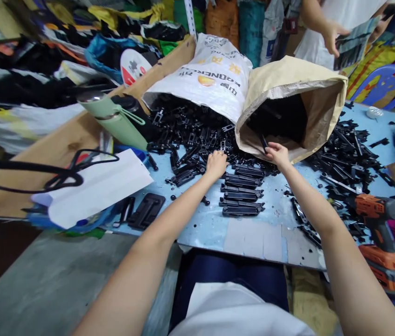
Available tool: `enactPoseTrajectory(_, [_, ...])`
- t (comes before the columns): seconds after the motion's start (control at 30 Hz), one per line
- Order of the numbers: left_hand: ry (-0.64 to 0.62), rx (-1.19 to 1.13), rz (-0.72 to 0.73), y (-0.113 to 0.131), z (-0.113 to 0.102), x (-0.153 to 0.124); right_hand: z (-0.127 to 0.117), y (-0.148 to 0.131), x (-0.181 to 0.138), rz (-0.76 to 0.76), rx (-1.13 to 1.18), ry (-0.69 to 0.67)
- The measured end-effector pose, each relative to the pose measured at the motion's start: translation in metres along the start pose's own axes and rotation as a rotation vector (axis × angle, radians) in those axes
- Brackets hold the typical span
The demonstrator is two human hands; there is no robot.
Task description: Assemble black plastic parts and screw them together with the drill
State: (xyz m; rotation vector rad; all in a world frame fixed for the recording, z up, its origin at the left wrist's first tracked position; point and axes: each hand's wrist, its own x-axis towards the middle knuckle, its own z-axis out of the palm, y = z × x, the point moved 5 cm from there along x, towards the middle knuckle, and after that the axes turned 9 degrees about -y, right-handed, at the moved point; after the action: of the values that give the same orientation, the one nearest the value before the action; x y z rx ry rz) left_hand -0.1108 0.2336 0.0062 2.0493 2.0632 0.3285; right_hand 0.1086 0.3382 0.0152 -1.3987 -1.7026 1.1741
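Observation:
My right hand [277, 155] is at the mouth of a brown paper sack [293, 72], pinching a slim black plastic part [263, 142] that points up into the opening. The sack lies on its side, dark inside. My left hand [217, 165] is closed, with its fingers curled down at the near edge of a heap of black plastic parts [190, 128]. Whatever its fingertips grip is hidden. Between my forearms, a stack of long black parts [242, 193] lies in rows on the blue tabletop [204, 228].
A white woven sack [207, 70] spills the heap. Right are more black parts [351, 154] and an orange cordless drill [379, 210]. Left stand a green bottle [116, 119], white paper [102, 186] and a black tray [146, 211]. Another person's hand [333, 37] is at the back right.

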Motion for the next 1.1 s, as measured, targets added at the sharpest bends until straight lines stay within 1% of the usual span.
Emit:
enactPoseTrajectory(0.07, [-0.012, -0.095, -0.035, 0.003, -0.002, -0.003, -0.009, 0.009, -0.048, -0.037, 0.121, -0.105])
enactPoseTrajectory(0.13, [0.034, -0.213, -0.016, 0.006, -0.007, -0.021, -0.024, 0.019, -0.102, -0.089, 0.103, -0.201])
enactPoseTrajectory(0.2, [0.067, -0.312, 0.104, 0.015, -0.011, -0.052, -0.04, 0.026, -0.153, -0.164, -0.054, -0.315])
enactPoseTrajectory(0.23, [0.049, -0.351, 0.179, 0.021, -0.01, -0.072, -0.046, 0.028, -0.176, -0.211, -0.163, -0.389])
enactPoseTrajectory(0.3, [-0.07, -0.421, 0.295, 0.037, -0.004, -0.114, -0.053, 0.032, -0.212, -0.317, -0.39, -0.519])
enactPoseTrajectory(0.33, [-0.148, -0.455, 0.32, 0.045, 0.002, -0.135, -0.054, 0.033, -0.224, -0.365, -0.497, -0.541])
enactPoseTrajectory(0.37, [-0.205, -0.484, 0.325, 0.053, 0.007, -0.153, -0.052, 0.034, -0.232, -0.394, -0.595, -0.515])
enactPoseTrajectory(0.4, [-0.241, -0.507, 0.318, 0.06, 0.013, -0.168, -0.049, 0.035, -0.236, -0.39, -0.684, -0.434])
enactPoseTrajectory(0.43, [-0.258, -0.525, 0.304, 0.067, 0.018, -0.181, -0.045, 0.036, -0.236, -0.344, -0.759, -0.315])
enactPoseTrajectory(0.5, [-0.242, -0.554, 0.272, 0.078, 0.026, -0.196, -0.032, 0.039, -0.233, -0.147, -0.86, -0.077])
enactPoseTrajectory(0.53, [-0.222, -0.568, 0.261, 0.082, 0.029, -0.2, -0.023, 0.041, -0.23, -0.031, -0.882, 0.004])
enactPoseTrajectory(0.57, [-0.198, -0.584, 0.251, 0.085, 0.032, -0.202, -0.014, 0.042, -0.228, 0.069, -0.885, 0.055])
enactPoseTrajectory(0.6, [-0.171, -0.603, 0.243, 0.087, 0.033, -0.204, -0.006, 0.042, -0.225, 0.136, -0.867, 0.08])
enactPoseTrajectory(0.63, [-0.145, -0.629, 0.234, 0.089, 0.034, -0.205, 0.002, 0.041, -0.223, 0.165, -0.82, 0.086])
enactPoseTrajectory(0.7, [-0.108, -0.711, 0.211, 0.091, 0.035, -0.205, 0.014, 0.037, -0.222, 0.148, -0.605, 0.041])
enactPoseTrajectory(0.73, [-0.101, -0.768, 0.2, 0.092, 0.035, -0.205, 0.019, 0.036, -0.224, 0.136, -0.439, -0.022])
enactPoseTrajectory(0.83, [-0.102, -0.942, 0.186, 0.099, 0.037, -0.202, 0.037, 0.029, -0.241, 0.161, 0.1, -0.286])
enactPoseTrajectory(0.9, [-0.062, -0.998, 0.188, 0.104, 0.034, -0.2, 0.046, 0.023, -0.256, 0.176, 0.318, -0.39])
enactPoseTrajectory(0.93, [-0.026, -0.998, 0.195, 0.106, 0.031, -0.2, 0.048, 0.019, -0.262, 0.164, 0.37, -0.416])
enactPoseTrajectory(1.0, [0.047, -0.951, 0.225, 0.109, 0.024, -0.201, 0.048, 0.014, -0.27, 0.108, 0.388, -0.442])
enactPoseTrajectory(1.1, [0.094, -0.852, 0.29, 0.112, 0.015, -0.206, 0.04, 0.007, -0.271, -0.047, 0.257, -0.492])
